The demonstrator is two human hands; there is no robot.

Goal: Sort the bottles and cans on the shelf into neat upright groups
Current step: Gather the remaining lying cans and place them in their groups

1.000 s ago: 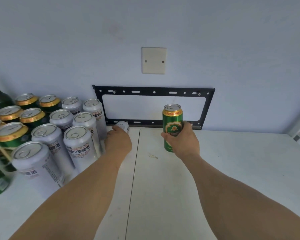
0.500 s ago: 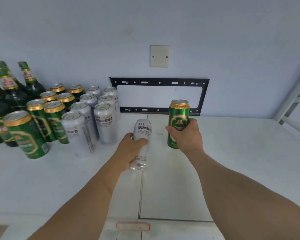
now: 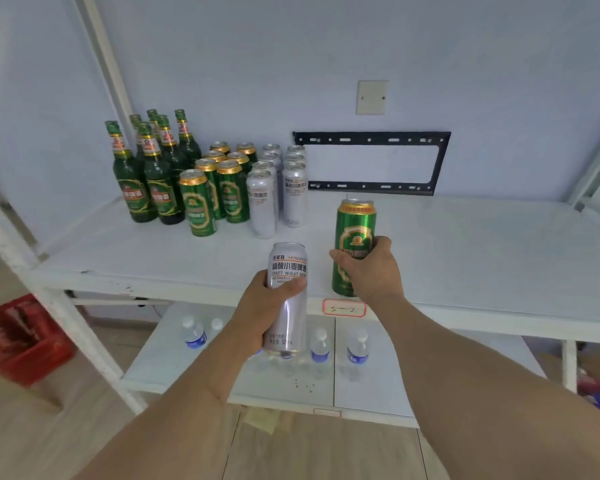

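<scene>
Gripped in left hand [image 3: 267, 306]: silver can [image 3: 288, 296]; in right hand [image 3: 368, 271]: green can [image 3: 355, 237], both upright. Best set down beside matching rows on shelf [image 3: 465, 258], labels forward.

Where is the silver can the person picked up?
In the head view the silver can is gripped upright in the left hand, low centre, left of the green can in the right hand.

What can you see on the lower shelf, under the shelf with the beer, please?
On the lower shelf stand several clear water bottles with white caps and blue labels. The silver can held in the left hand covers part of that row, so a full count is not possible.
</scene>
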